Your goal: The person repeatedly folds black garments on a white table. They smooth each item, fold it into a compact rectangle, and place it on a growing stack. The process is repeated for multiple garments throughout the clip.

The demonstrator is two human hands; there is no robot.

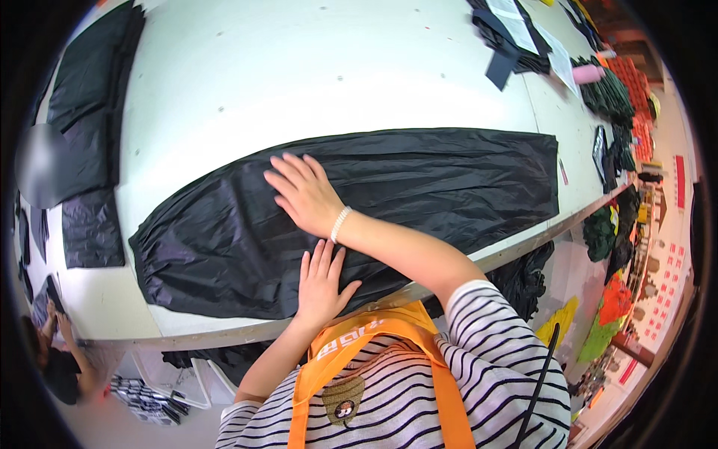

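- A white bench (pixel 284 75) fills most of the scene, its near edge curving round in front of the person.
- A long black cloth (pixel 419 179) lies spread on the bench along the near edge, gathered into small folds at its left end, straight across at its right end, with creases running along its length.
- A striped shirt (pixel 508 352), black on white, is worn by the person at the near side.
- A stack of folded black cloth (pixel 90 142) sits on the left part of the bench, apart from the spread piece.
- Orange straps and a bib, an apron (pixel 374 325), hang over the shirt.
- A bundle of dark clothes (pixel 497 37) rests at the far right, with a white sheet of paper (pixel 557 60) beside it.
- The right hand (pixel 305 196) lies flat on the left half of the black cloth, fingers a little apart, pointing far left.
- The left hand (pixel 323 284) is nearer the bench edge, flat on the same cloth, fingers slightly apart, thumb out to the right; whether its fingertips touch the right wrist is hard to tell.
- A pink bottle-shaped thing (pixel 588 74) lies at the far right.
- A pale bracelet (pixel 340 224) circles the right wrist.
- A thin pen (pixel 563 172) lies just right of the black cloth.
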